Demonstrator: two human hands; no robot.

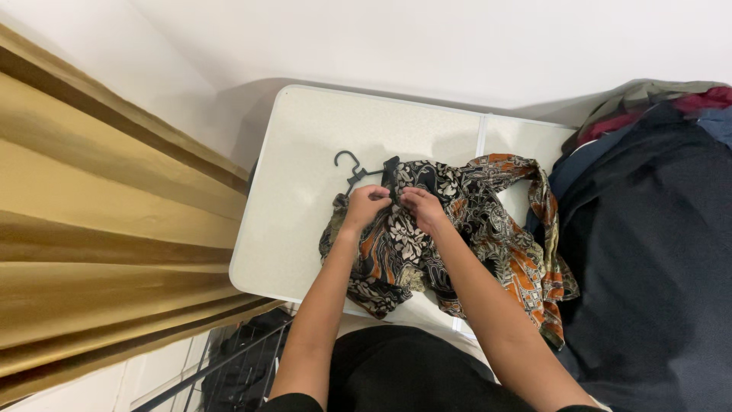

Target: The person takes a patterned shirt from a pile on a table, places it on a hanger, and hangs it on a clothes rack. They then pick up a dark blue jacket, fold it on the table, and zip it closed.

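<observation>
Black patterned shirt (457, 221) lies lengthwise left to right, hanger (352, 169) hook pointing left, both hands (364, 204) (423, 207) pinching its collar.

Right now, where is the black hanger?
The black hanger lies on the white table, its hook poking out left of the patterned shirt, just above the left hand.

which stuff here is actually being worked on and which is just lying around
In hand:
- patterned shirt, pinched near the collar by left hand and right hand
- black hanger, partly under it

Lying about:
- pile of dark clothes
- gold curtain
- wire basket
- white table
</observation>
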